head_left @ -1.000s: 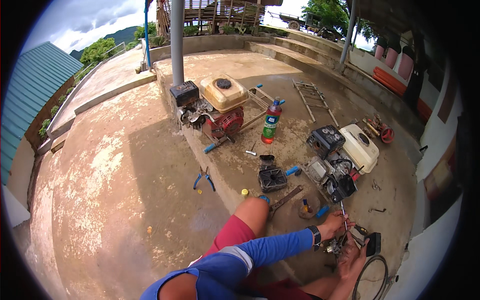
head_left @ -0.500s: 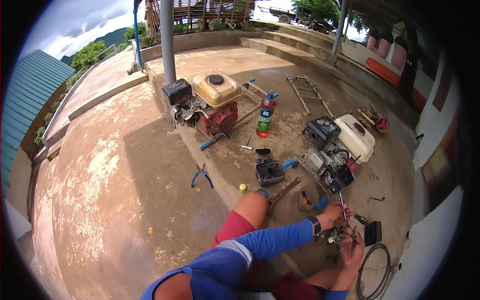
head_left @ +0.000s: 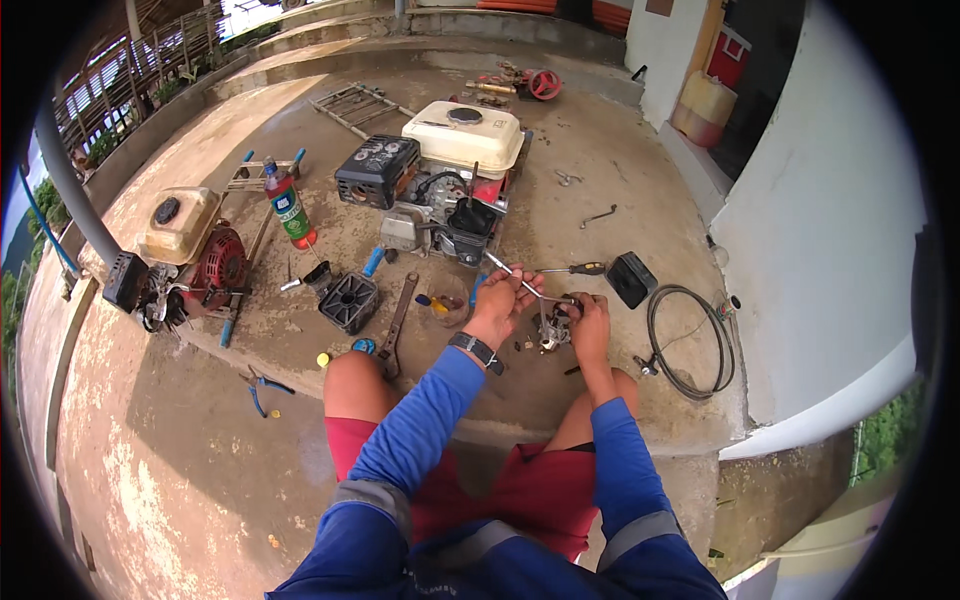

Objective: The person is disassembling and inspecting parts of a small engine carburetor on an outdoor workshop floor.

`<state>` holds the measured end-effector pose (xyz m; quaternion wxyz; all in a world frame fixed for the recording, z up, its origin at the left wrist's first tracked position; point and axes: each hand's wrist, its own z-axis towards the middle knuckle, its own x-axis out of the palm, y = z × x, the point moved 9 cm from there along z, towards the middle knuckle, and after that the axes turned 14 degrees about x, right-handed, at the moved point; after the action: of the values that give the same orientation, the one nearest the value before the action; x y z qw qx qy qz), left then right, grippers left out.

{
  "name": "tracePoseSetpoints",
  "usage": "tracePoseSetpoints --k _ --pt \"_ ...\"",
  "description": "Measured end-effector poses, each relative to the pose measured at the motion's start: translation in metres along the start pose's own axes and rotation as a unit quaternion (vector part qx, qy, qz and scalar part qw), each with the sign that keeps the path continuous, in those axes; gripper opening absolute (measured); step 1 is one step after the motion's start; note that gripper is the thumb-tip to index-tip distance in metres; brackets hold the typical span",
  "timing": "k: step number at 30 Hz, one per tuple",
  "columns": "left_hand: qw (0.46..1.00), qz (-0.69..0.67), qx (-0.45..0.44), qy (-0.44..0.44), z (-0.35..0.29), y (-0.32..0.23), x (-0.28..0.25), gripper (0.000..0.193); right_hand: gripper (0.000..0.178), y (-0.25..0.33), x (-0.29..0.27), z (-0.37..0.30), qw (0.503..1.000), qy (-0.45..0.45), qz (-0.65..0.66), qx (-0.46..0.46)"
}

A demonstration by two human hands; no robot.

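My left hand (head_left: 502,299), with a dark watch at the wrist, is closed around a slim silver metal rod tool (head_left: 510,268). One end of that rod points up and away, and its other end runs toward my right hand. My right hand (head_left: 590,326) grips a small metal carburetor-like part (head_left: 549,334), low between my knees. Fingers hide much of the part, and I cannot tell whether the rod touches it. Just beyond both hands lies a screwdriver (head_left: 587,268) with a black and yellow handle. Beside it stands an open black plastic box-shaped cover (head_left: 630,278).
A small engine (head_left: 465,150) with a cream tank stands ahead; another engine (head_left: 185,240) is at left. Between them are a bottle of red liquid (head_left: 288,208), a black filter housing (head_left: 350,302), a large wrench (head_left: 401,315) and a clear cup (head_left: 443,308). Coiled cable (head_left: 690,390) lies right; pliers (head_left: 260,388) left.
The view has swung right, so my hands and the near engine now appear closer to the middle. Both hands stay close together, still on the rod and the carburetor-like part.
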<state>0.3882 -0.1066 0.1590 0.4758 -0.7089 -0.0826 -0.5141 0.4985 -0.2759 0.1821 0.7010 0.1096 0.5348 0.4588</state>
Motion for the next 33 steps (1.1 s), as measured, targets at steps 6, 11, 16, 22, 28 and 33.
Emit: tracePoseSetpoints --k 6,11,16,22,28,33 --pt "0.999 -0.037 -0.026 -0.014 -0.008 0.003 0.007 0.013 0.046 0.003 -0.043 0.044 0.948 0.15 0.136 0.245" --pt "0.999 -0.041 -0.021 -0.001 -0.007 -0.008 -0.002 0.018 0.049 0.15 -0.1 -0.059 0.96 0.217 0.11 -0.139" --pt "0.999 -0.034 -0.039 0.011 -0.007 -0.007 0.005 0.016 0.05 0.098 -0.024 -0.133 0.908 0.299 -0.003 -0.292" --pt "0.998 -0.053 -0.029 -0.004 -0.003 -0.007 0.001 0.015 0.047 0.039 -0.014 -0.033 0.812 0.396 0.342 0.259" --pt "0.998 -0.056 -0.038 -0.007 0.0 -0.01 0.0 0.013 0.055 0.098 -0.046 -0.074 0.752 0.541 0.343 0.157" --pt "0.997 -0.059 -0.042 -0.028 -0.003 -0.006 0.003 0.013 0.054 0.032 0.012 -0.069 0.831 0.501 0.133 0.201"
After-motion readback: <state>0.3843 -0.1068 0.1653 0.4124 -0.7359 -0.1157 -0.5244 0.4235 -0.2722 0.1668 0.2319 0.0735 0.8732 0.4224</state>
